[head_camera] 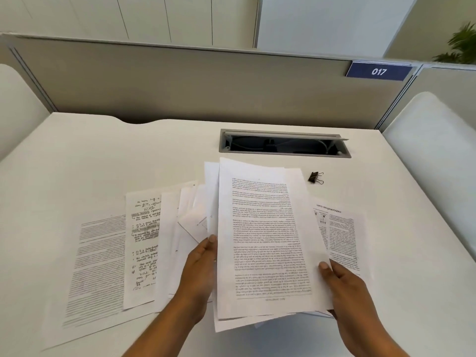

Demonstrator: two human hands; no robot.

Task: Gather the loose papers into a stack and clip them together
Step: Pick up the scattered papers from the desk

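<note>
I've got a stack of papers (260,235) raised over the near-middle of the table (103,150), left hand (202,266) gripping its left edge, right hand (342,284) gripping the right. More loose sheets (144,243) lie spread to the left, one printed page (342,235) on the right. Binder clip (315,177) sits farther right, apart from the papers.

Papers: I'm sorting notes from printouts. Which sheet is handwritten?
The handwritten sheet lies flat left of the left hand, between two typed pages; the rest show print.
</note>
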